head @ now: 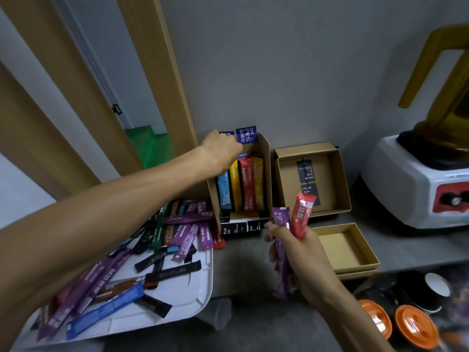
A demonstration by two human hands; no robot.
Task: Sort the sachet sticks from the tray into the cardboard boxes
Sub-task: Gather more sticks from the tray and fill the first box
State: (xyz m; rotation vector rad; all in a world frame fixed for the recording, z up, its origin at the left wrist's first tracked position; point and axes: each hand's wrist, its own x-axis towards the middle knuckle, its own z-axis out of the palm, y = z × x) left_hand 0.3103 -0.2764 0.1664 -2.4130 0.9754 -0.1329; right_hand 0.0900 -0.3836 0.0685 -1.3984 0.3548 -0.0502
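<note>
Glossy foil sachets (pixel 177 235), matt cardboard boxes (pixel 340 174), white plastic tray (pixel 182 295).

Bits and pieces around my counter

A blender (pixel 416 184) sat on the grey counter (pixel 253 323) to my right, with a white base, a red control panel (pixel 451 199) and an amber jar (pixel 449 105). Two orange lids (pixel 411 326) lay at the near right beside blurred black cups (pixel 411 285). On the left a wooden door frame (pixel 157 72) rose against the grey wall (pixel 279 59), with green plastic (pixel 152 146) behind it.
</note>
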